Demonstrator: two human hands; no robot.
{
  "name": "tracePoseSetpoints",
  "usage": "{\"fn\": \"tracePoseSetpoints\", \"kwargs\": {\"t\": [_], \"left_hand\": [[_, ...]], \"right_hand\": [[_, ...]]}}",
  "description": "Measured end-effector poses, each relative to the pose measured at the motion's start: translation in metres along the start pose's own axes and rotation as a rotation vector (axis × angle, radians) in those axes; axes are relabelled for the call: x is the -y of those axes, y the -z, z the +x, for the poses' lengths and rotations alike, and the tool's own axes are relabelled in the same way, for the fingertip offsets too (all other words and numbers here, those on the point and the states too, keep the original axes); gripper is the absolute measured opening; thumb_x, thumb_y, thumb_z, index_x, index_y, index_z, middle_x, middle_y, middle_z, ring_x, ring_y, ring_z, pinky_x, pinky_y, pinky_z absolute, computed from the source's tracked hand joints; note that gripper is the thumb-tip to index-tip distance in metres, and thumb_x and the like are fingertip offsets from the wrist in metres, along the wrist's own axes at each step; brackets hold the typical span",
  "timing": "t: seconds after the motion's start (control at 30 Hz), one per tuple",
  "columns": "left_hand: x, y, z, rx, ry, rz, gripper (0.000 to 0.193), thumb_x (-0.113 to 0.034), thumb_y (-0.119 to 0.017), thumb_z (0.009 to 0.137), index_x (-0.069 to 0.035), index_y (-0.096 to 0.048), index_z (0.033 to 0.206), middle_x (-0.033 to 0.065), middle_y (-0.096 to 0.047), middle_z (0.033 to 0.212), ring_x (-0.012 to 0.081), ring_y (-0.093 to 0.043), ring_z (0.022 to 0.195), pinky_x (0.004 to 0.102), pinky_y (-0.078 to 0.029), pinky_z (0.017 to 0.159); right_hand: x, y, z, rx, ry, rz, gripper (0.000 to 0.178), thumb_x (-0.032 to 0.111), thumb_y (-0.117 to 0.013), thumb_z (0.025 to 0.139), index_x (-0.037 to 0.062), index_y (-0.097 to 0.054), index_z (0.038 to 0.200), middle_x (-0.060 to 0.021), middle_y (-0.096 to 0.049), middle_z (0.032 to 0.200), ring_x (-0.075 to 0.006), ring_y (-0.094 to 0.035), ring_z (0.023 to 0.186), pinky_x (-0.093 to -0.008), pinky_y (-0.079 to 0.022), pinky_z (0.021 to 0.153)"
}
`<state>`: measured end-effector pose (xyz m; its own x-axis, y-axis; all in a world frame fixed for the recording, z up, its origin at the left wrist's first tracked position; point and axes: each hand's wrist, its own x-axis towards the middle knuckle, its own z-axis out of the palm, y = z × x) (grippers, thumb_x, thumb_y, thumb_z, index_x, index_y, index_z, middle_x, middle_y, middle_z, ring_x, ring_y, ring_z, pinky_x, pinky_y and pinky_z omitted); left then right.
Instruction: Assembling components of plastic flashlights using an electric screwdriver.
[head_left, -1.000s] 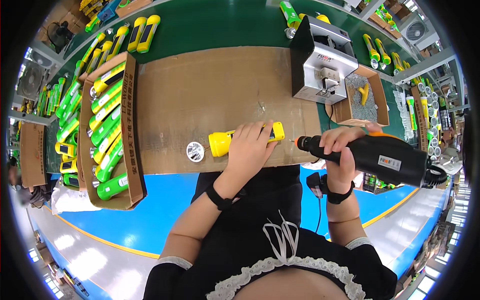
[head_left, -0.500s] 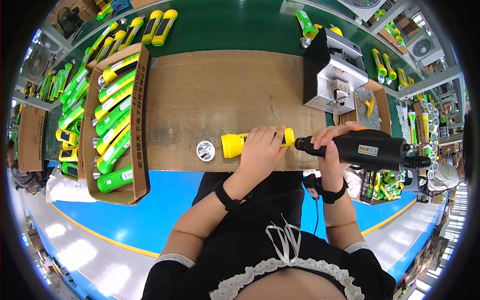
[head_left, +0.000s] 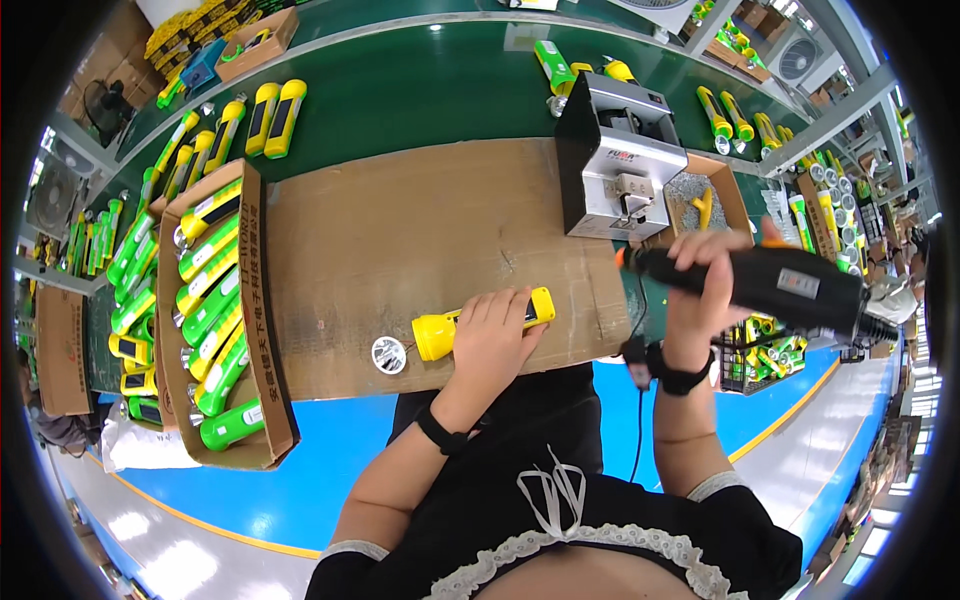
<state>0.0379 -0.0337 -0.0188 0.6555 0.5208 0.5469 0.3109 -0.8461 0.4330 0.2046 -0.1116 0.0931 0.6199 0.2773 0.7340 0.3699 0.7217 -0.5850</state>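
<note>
My left hand (head_left: 492, 335) lies wrapped over a yellow flashlight body (head_left: 434, 338) on the cardboard sheet, holding it down. From its wide left end, thin wires run to a round silver reflector (head_left: 389, 355) lying apart on the cardboard. In my right hand (head_left: 703, 290) is a black electric screwdriver (head_left: 800, 285), raised off to the right of the flashlight. Its orange-ringed tip points left, near the front of a silver and black screw feeder (head_left: 632, 170); whether the two touch I cannot tell.
A cardboard box (head_left: 272, 330) of green and yellow flashlights stands at the left. Behind the screwdriver is a tray (head_left: 735, 195) with loose screws and a yellow piece (head_left: 703, 208). More flashlights (head_left: 275, 120) lie along the green bench (head_left: 420, 90). A black crate (head_left: 738, 370) sits lower right.
My right hand has drawn the screwdriver away from the flashlight's end, up toward the screw feeder. The left hand keeps hold of the flashlight. The whole view has also shifted.
</note>
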Motion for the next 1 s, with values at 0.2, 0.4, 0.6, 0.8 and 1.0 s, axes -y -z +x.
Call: {"fn": "tracePoseSetpoints", "kwargs": {"t": [0.2, 0.4, 0.6, 0.8, 1.0], "left_hand": [[0.001, -0.002, -0.002, -0.032, -0.009, 0.046, 0.042, -0.025, -0.076, 0.066, -0.007, -0.062, 0.102, 0.0064, -0.062, 0.096, 0.0251, -0.059, 0.085, 0.0359, -0.045, 0.081], [-0.001, 0.002, -0.005, -0.004, 0.008, 0.033, 0.042, -0.025, -0.075, 0.068, -0.006, -0.061, 0.103, 0.0065, -0.062, 0.097, 0.0258, -0.058, 0.085, 0.0368, -0.044, 0.08], [-0.003, 0.002, -0.006, 0.008, 0.037, -0.036, 0.042, -0.022, -0.075, 0.068, -0.005, -0.06, 0.104, 0.0071, -0.06, 0.099, 0.0264, -0.057, 0.089, 0.0371, -0.043, 0.082], [-0.003, 0.0, -0.012, -0.021, 0.021, -0.048, 0.042, -0.02, -0.074, 0.067, -0.005, -0.06, 0.103, 0.0082, -0.06, 0.099, 0.0263, -0.057, 0.09, 0.0381, -0.043, 0.083], [-0.003, 0.001, -0.012, -0.012, 0.019, -0.047, 0.044, -0.019, -0.075, 0.065, -0.004, -0.059, 0.103, 0.008, -0.059, 0.099, 0.0255, -0.057, 0.091, 0.0386, -0.043, 0.085]], "right_hand": [[-0.035, 0.018, 0.049, -0.102, 0.074, -0.243, 0.051, -0.008, -0.052, 0.08, -0.0061, -0.031, 0.126, -0.0085, -0.057, 0.068, -0.0149, -0.057, 0.059, -0.0303, -0.05, 0.063], [-0.046, 0.011, 0.054, 0.014, -0.06, -0.369, 0.049, -0.009, -0.056, 0.077, -0.0049, -0.038, 0.122, -0.0068, -0.058, 0.069, -0.0132, -0.058, 0.059, -0.0272, -0.048, 0.058], [-0.025, 0.004, 0.038, 0.056, -0.244, -0.124, 0.049, -0.004, -0.055, 0.079, -0.0037, -0.034, 0.123, -0.0074, -0.054, 0.067, -0.0157, -0.053, 0.054, -0.0298, -0.046, 0.055], [0.001, -0.017, -0.019, 0.238, -0.206, -0.036, 0.053, 0.005, -0.059, 0.084, 0.0027, -0.025, 0.125, -0.0076, -0.05, 0.072, -0.017, -0.052, 0.058, -0.0344, -0.049, 0.061], [-0.006, -0.024, -0.031, 0.282, -0.279, 0.031, 0.05, 0.001, -0.057, 0.085, 0.003, -0.025, 0.124, -0.0076, -0.051, 0.074, -0.0171, -0.053, 0.059, -0.035, -0.049, 0.062]]}}
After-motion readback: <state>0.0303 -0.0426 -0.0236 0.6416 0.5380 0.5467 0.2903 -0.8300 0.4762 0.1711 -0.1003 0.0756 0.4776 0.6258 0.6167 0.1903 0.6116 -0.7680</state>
